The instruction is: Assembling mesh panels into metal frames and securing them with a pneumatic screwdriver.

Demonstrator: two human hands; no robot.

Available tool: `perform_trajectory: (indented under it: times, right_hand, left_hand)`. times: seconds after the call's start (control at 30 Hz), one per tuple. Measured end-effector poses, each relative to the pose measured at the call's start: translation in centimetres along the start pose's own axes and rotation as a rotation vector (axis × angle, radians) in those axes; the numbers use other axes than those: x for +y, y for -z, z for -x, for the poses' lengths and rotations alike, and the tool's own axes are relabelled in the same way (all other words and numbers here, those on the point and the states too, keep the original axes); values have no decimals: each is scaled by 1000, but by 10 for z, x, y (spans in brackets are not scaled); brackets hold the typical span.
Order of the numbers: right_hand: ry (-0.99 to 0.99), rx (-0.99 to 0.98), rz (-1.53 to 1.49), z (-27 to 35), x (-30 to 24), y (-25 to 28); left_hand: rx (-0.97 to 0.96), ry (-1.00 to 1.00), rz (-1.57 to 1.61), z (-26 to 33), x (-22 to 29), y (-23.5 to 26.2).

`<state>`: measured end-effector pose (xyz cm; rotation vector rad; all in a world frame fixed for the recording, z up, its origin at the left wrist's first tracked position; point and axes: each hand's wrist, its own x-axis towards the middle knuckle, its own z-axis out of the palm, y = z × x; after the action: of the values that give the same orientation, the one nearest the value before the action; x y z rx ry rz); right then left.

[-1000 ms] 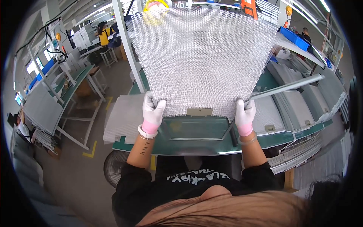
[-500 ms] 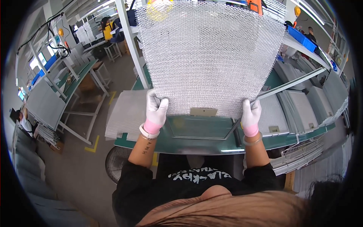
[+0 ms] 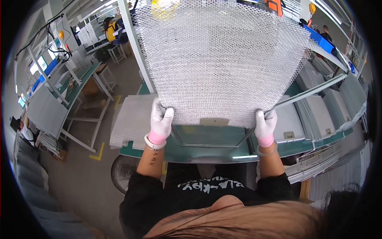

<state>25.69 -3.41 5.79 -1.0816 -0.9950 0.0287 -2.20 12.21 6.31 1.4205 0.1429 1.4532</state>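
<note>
A large silvery metal mesh sheet point(image 3: 223, 63) is held up in front of me, tilted, its near edge over the bench. My left hand point(image 3: 161, 119), in a white glove with a pink cuff, is closed on the sheet's near left corner. The near right corner is pinched by my right hand point(image 3: 265, 125), gloved the same way. A small tan tab point(image 3: 214, 122) shows at the middle of the near edge. Below the sheet, a thin metal frame point(image 3: 211, 145) lies on the green bench top point(image 3: 187, 154); the sheet hides its far part.
Mesh sheets point(image 3: 133, 119) lie stacked on the bench's left. Framed mesh panels point(image 3: 316, 113) stand at the right beside a metal rail point(image 3: 310, 91). A blue bin point(image 3: 318, 40) sits far right. A round floor fan point(image 3: 122, 171) stands below. Another person point(image 3: 111, 30) is far off.
The mesh sheet's far edge has spread wider and tilted, with its right side shifting right. My left hand moved slightly left and down; both hands keep their hold.
</note>
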Motion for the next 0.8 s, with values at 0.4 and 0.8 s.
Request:
perform_trajectory:
  times: [0.4, 0.8]
  right_hand:
    - [102, -7, 35, 9, 10, 10]
    - [79, -103, -15, 4, 0, 6]
  left_hand:
    - [-56, -9, -122, 16, -9, 7]
    - [-68, -33, -227, 11, -17, 9]
